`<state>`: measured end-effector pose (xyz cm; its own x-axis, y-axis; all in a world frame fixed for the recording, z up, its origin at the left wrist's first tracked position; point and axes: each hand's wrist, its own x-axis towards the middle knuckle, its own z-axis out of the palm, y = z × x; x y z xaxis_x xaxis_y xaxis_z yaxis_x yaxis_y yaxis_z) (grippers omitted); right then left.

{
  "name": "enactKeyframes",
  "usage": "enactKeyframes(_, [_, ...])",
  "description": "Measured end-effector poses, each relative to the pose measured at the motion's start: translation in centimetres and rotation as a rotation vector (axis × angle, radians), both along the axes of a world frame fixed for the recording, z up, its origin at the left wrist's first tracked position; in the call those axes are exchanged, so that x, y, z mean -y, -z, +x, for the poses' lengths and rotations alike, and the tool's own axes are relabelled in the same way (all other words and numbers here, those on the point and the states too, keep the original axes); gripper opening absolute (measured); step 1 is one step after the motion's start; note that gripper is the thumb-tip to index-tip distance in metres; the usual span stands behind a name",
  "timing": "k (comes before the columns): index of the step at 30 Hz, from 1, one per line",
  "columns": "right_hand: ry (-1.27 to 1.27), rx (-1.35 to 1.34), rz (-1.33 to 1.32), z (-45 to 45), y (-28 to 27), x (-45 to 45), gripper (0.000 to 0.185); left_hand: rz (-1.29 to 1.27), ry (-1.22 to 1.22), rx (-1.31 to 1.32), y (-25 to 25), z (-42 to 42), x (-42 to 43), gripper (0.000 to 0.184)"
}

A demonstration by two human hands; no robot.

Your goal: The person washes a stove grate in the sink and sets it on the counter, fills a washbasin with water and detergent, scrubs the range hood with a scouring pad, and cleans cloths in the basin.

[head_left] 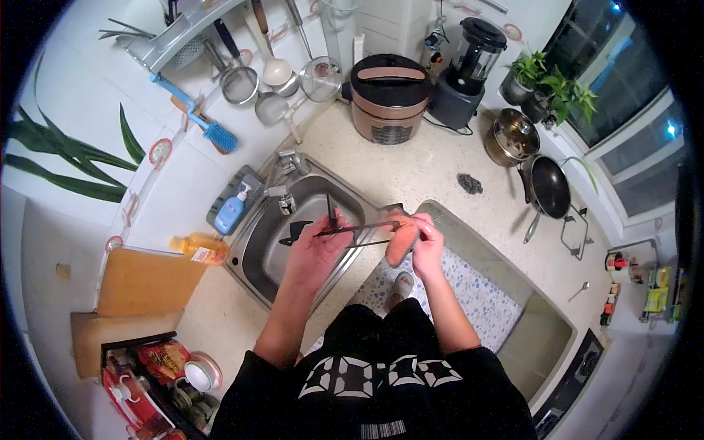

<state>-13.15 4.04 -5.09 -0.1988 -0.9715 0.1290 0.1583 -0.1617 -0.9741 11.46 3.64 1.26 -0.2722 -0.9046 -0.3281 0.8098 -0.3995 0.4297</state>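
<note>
Over the sink's right rim, my left hand curls round the dark frame, seemingly stiff and light, best held by its bars, while my right hand pinches the soft-looking orange pad near its end.

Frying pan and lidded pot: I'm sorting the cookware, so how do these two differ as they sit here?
The frying pan is open, while the pot is covered by a see-through lid.
The pan is shallow, whereas the pot has deeper walls.
The pan shows a black inside; the pot's outside looks brownish and shiny.
Both are round and sit on the counter.
</note>
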Motion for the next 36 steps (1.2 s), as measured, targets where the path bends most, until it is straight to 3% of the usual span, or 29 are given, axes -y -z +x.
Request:
enactKeyframes(2, [0.011, 0.267, 0.088, 0.3, -1.6, 0.2, 0.022, 0.022, 0.004, -0.035, 0.3, 0.0, -0.1, 0.040])
enactKeyframes(4, [-0.002, 0.441, 0.170, 0.1, -6.0, 0.5, 0.020, 0.027, 0.021, 0.126, -0.2, -0.6, -0.3, 0.039])
enactKeyframes(5, [0.077, 0.385, 0.164, -0.5, -4.1, 0.5, 0.021, 0.031, 0.031, 0.206, -0.3, -1.0, -0.3, 0.038])
enactKeyframes(8, [0.005, -0.270, -0.258, -0.4, -6.1, 1.1, 0.020, -0.216, 0.045, 0.340, 0.9, -1.9, -1.2, 0.037])
enactKeyframes(10, [-0.064, -0.594, -0.302, 0.8, -8.0, 1.8, 0.029, -0.182, 0.089, 0.428, 1.1, -2.3, -1.1, 0.038])
enactKeyframes(13, [-0.157, -0.679, -0.183, 4.4, -10.1, 2.0, 0.034, -0.204, 0.156, 0.603, 1.5, -2.9, -1.0, 0.040])
enactKeyframes(15, [-0.173, -0.762, -0.055, 5.9, -10.6, 1.6, 0.039, -0.144, 0.141, 0.566, 2.2, -3.5, -1.0, 0.042])
enactKeyframes(17, [-0.123, -0.779, -0.014, 6.6, -10.0, 1.8, 0.042, 0.014, 0.062, 0.358, 3.1, -4.3, -1.2, 0.045])
enactKeyframes(20, [-0.099, -0.806, 0.092, 6.8, -9.4, 2.4, 0.043, -0.151, 0.097, 0.355, 2.1, -4.7, -1.4, 0.050])
enactKeyframes(21, [-0.102, -0.816, 0.133, 6.9, -9.3, 2.7, 0.042, -0.091, 0.087, 0.371, 2.7, -4.8, -1.5, 0.050])
enactKeyframes(26, [0.004, -0.870, 0.011, 6.6, -6.6, 3.4, 0.035, 0.098, -0.029, 0.301, 4.1, -6.8, -2.7, 0.048])
enactKeyframes(29, [0.088, -0.819, 0.033, 5.7, -6.1, 3.0, 0.027, 0.010, 0.084, 0.397, 4.0, -5.4, -5.5, 0.042])
enactKeyframes(32, [0.211, -0.750, 0.053, 3.7, -5.5, 3.2, 0.023, -0.271, 0.397, 0.429, 7.3, 1.5, -6.4, 0.039])
enactKeyframes(34, [0.280, -0.676, 0.053, 1.9, -3.8, 4.0, 0.023, -0.143, 0.278, 0.852, 8.4, 4.9, -5.8, 0.034])
enactKeyframes(36, [0.237, -0.446, 0.120, 0.7, -3.8, 4.6, 0.013, -0.397, -0.092, 1.265, 7.5, 5.3, -4.7, 0.027])
